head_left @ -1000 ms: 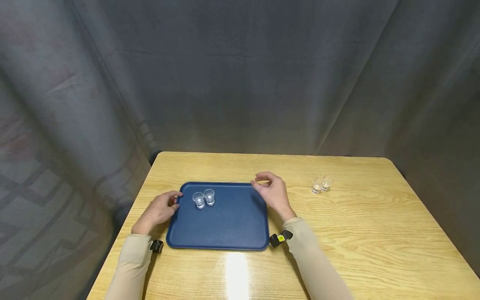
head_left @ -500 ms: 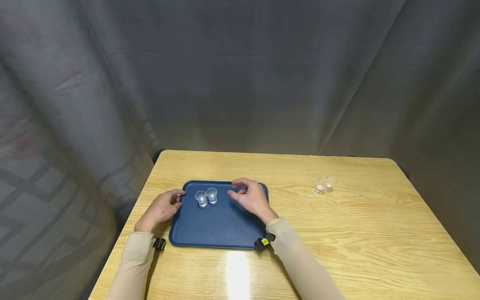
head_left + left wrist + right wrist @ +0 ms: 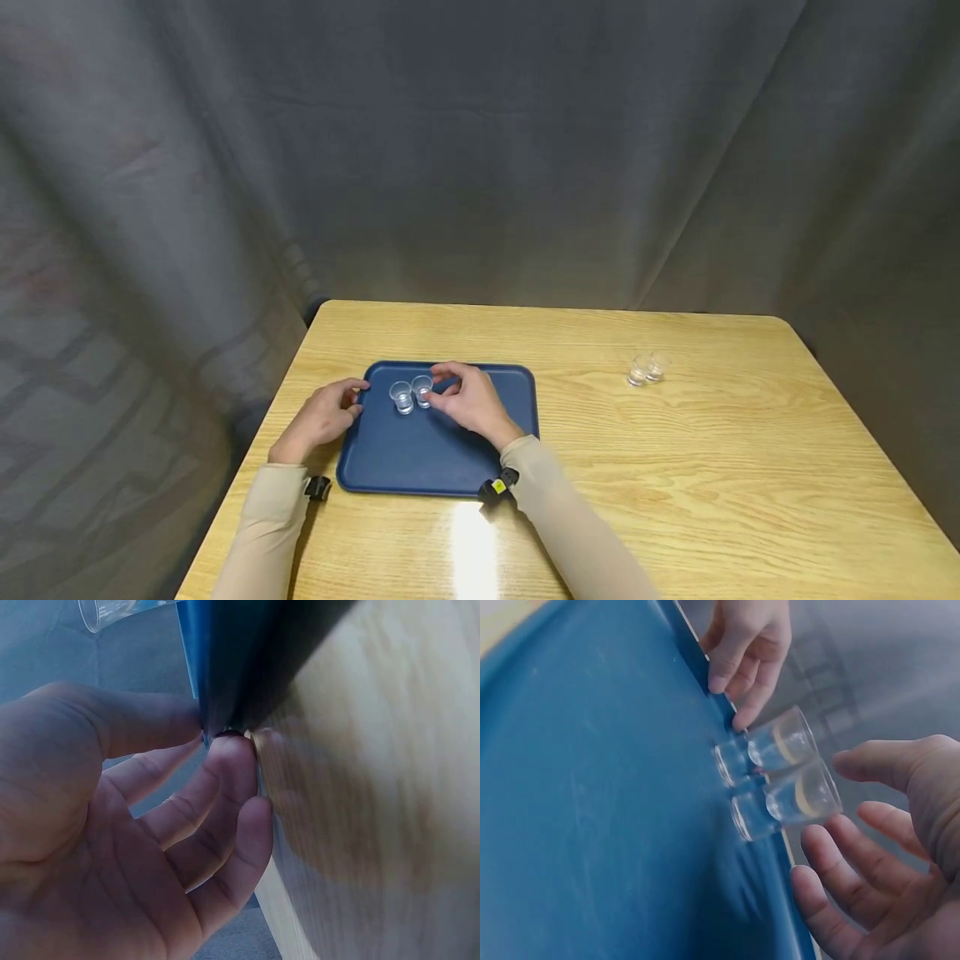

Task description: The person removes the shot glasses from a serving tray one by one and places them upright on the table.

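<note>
Two clear shot glasses stand upright side by side on the blue tray (image 3: 420, 458), toward its left back part. My right hand (image 3: 471, 403) reaches in from the right with thumb and fingers spread around the right-hand shot glass (image 3: 422, 390). In the right wrist view its fingertips are right at that glass's rim, not closed on it. The other shot glass (image 3: 402, 398) is just left of it. At the tray's left edge my left hand (image 3: 322, 417) pinches the rim, thumb on the inner side and fingers curled at the outside, as the left wrist view shows.
Two more clear shot glasses (image 3: 637, 372) stand close together on the wooden table (image 3: 720, 467), well right of the tray. Grey curtains (image 3: 480, 167) hang behind the table and along its sides. Light reflects off the tabletop in front of the tray.
My right hand has moved left across the tray, from its right back corner to the right-hand shot glass. The left hand stays at the tray's left edge.
</note>
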Tool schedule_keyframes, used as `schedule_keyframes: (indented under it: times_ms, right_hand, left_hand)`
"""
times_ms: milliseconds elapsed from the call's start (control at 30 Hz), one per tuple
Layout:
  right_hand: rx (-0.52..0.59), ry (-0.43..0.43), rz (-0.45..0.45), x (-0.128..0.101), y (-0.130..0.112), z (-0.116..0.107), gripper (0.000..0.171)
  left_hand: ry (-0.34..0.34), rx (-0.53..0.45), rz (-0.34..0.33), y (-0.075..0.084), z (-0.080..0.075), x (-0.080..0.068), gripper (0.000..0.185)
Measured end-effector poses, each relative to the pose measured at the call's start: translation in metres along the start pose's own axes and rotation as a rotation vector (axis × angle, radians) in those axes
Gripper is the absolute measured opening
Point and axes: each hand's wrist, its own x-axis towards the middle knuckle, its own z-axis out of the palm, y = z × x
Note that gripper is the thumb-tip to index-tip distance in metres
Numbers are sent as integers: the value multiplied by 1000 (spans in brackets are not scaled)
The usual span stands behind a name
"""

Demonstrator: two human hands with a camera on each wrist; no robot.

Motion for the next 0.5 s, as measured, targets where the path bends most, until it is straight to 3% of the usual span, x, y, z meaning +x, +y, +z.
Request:
schedule_keyframes:
  times_ms: [233,500]
  right_hand:
    - [-42,13,15,3,1,10,44]
    - [-30,31,19,5,5,11,35]
  left_hand:
    - [-2,2,-2,0,0,1,39]
    - [3,11,4,-2,0,1,40]
